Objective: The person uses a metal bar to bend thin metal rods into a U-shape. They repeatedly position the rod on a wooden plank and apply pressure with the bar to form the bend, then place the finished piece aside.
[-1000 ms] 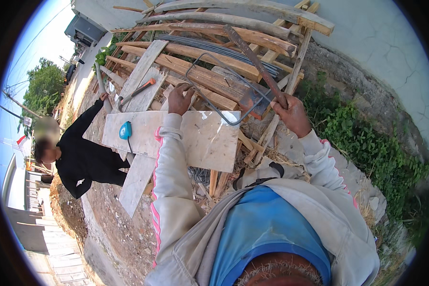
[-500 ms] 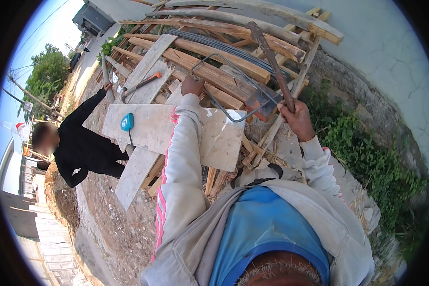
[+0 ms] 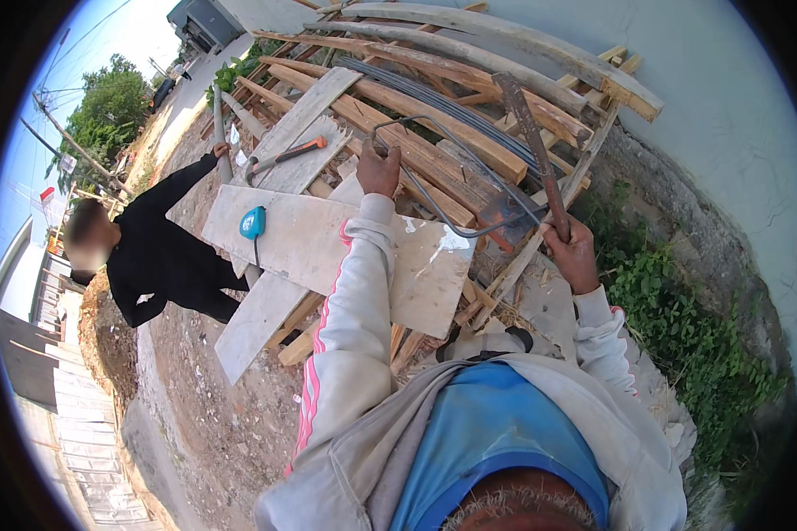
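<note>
My left hand (image 3: 380, 168) is closed around one end of a bent steel rod (image 3: 487, 166), which forms a roughly rectangular loop. The far corner of that loop lies by a rusty metal plate (image 3: 509, 232) on the timber, near the foot of the bar in my other hand. My right hand (image 3: 573, 255) grips the lower part of a long rusty metal bar (image 3: 536, 146), tilted up and away to the left. Whether the bar touches the rod is hard to tell.
A teal tape measure (image 3: 252, 223) rests on a pale board (image 3: 319, 232). Beyond it lies a hammer (image 3: 283, 157) with an orange-ended handle. Timber beams (image 3: 425, 150) and thin steel rods (image 3: 452, 87) stretch along the wall. A person in black (image 3: 173, 252) stands at left, one hand on a post.
The whole view has shifted, so the scene sits slightly farther right. Both hands keep their grips on the rod and the bar, with little other movement visible.
</note>
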Demonstrator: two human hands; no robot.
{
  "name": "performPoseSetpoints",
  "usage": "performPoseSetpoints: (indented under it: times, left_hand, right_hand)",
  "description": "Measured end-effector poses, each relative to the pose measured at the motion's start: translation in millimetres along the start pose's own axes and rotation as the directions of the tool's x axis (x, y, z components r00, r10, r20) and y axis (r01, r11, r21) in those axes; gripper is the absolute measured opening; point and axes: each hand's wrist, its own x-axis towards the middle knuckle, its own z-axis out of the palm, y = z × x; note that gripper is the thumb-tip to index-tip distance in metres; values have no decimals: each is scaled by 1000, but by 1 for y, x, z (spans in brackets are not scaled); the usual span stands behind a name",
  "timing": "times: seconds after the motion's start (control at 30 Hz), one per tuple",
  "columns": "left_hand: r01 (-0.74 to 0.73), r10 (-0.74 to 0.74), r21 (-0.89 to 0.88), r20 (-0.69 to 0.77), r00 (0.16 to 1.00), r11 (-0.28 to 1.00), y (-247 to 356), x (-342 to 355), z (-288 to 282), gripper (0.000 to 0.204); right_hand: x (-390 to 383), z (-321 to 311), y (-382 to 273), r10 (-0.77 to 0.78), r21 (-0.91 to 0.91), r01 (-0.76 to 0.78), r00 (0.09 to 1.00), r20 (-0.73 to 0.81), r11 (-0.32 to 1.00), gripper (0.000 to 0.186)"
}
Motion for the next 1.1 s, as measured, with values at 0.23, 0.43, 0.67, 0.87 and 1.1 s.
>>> performPoseSetpoints:
  times: [0.23,0.43,0.67,0.87,1.1]
  left_hand:
    - [-96,86,-218,-56,995,971,-2,15,-2,67]
    - [-10,-2,-251,-47,999,968,-16,-10,-24,68]
    - [50,-48,-112,18,999,992,-16,-43,-36,71]
    - [73,-92,143,134,987,987,-13,-53,-44,73]
    - [-85,7,359,213,977,929,-16,-27,-25,69]
  right_hand:
    - [3,18,10,2,74,0,1000,-29,997,16]
    - [5,15,15,-27,24,28,998,-56,999,16]
    - [9,-5,3,-51,-136,46,998,-28,990,18]
    - [6,-10,8,-52,-192,43,998,-43,980,21]
    - [-1,-3,10,-52,-199,36,996,-76,979,23]
